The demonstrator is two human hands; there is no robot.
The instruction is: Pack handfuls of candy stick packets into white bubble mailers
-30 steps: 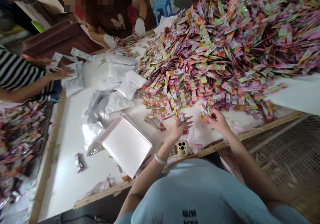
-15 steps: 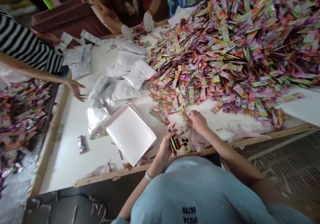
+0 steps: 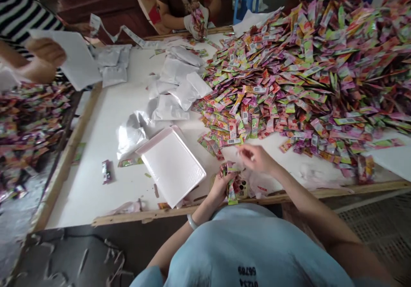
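Observation:
My left hand (image 3: pixel 220 188) is closed around a small bunch of snack sachets (image 3: pixel 230 189) near the front edge of the table, one green and pink sachet hanging below the rest. Just right of it my right hand (image 3: pixel 258 158) hovers with curled fingers, smeared by motion; whether anything sits between them I cannot make out. Beyond that hand lies the near edge of a large heap of colourful sachets (image 3: pixel 282 103). A phone (image 3: pixel 243 188) lies partly hidden behind the held bunch.
Left of my hands lies a stack of white bubble mailers (image 3: pixel 173 167), with filled silver-white bags (image 3: pixel 170 107) behind it. One dark sachet (image 3: pixel 106 171) lies apart. A co-worker in striped sleeves holds a white mailer (image 3: pixel 81 62); another, gloved (image 3: pixel 197 22), holds sachets across the table.
My right hand has moved slightly right, away from the sachets it was near. A green sachet now shows on my left hand's bunch. One co-worker has lifted a mailer, the gloved one a sachet bunch.

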